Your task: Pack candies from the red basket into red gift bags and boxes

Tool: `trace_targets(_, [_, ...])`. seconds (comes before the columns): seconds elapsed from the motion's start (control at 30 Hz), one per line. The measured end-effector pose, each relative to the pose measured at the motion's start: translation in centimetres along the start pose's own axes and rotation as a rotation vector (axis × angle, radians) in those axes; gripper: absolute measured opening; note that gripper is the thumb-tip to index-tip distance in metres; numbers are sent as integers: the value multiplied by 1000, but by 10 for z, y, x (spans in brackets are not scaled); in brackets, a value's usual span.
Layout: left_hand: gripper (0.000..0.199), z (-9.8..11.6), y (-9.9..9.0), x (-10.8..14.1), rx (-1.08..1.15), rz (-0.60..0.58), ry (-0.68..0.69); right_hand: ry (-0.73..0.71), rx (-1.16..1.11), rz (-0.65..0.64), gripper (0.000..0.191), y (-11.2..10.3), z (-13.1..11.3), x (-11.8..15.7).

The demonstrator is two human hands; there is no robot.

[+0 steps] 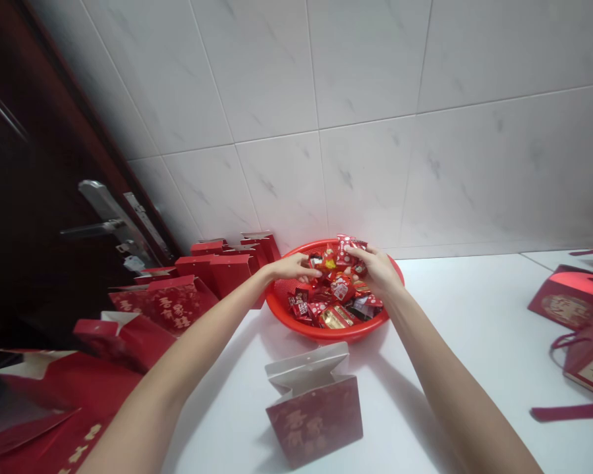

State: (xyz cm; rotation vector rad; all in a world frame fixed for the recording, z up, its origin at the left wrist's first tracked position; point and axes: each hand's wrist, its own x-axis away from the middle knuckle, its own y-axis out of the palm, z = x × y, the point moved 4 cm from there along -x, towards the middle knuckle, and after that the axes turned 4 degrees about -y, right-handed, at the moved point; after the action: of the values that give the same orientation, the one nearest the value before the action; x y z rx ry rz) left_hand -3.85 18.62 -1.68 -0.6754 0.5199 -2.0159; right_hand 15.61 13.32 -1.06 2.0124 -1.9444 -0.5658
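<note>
Both hands are at a red plastic basket point(296, 324) filled with wrapped candies point(336, 317) in red, gold and dark wrappers. My left hand point(292, 266) reaches over the basket's left side, its fingers closed around small wrapped candy point(316, 261). On the right side, my right hand point(378, 268) grips a red candy packet with white dots point(344, 249) between thumb and fingers, above the pile. Its other fingers are partly hidden. In front of the basket an open red paper gift bag point(316, 421) stands upright, apart from both hands.
Several red paper bags point(178, 303) stand along the left under my left forearm. Red boxes point(568, 299) and a dark red ribbon strip point(570, 412) lie at the right on the white tabletop point(474, 316). Behind is a tiled wall point(366, 178); a dark door with a handle point(93, 227) is at left.
</note>
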Motion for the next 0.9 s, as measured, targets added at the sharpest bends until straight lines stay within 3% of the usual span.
trace_targets(0.13, [51, 14, -5, 3, -4, 168, 78, -51, -22, -14, 17, -2, -11, 2])
trace_targets(0.23, [58, 10, -7, 0, -179, 249, -16, -91, -43, -49, 23, -3, -21, 4])
trace_targets(0.37, [38, -6, 1, -5, -666, 127, -182, -124, -51, -73, 28, -3, -32, 7])
trace_targets(0.43, [34, -13, 7, -5, -750, 56, -210, -136, -51, -81, 29, -3, -37, 10])
trace_targets(0.5, [43, -17, 12, -5, -745, 5, -211, -140, -50, -85, 29, -2, -40, 12])
trace_targets(0.57, [49, -18, 14, -3, -654, -49, -198, -136, -47, -91, 29, -2, -42, 14])
trace_targets(0.67, [49, -11, 9, 3, -293, -55, -107, -135, -35, -113, 31, -2, -44, 15])
trace_targets(0.77, [50, 6, -6, 17, 70, 91, 65, -144, -14, -153, 33, -1, -45, 16])
trace_targets(0.9, [50, 29, -14, 42, 276, 262, 227, -136, 31, -202, 35, 1, -45, 20])
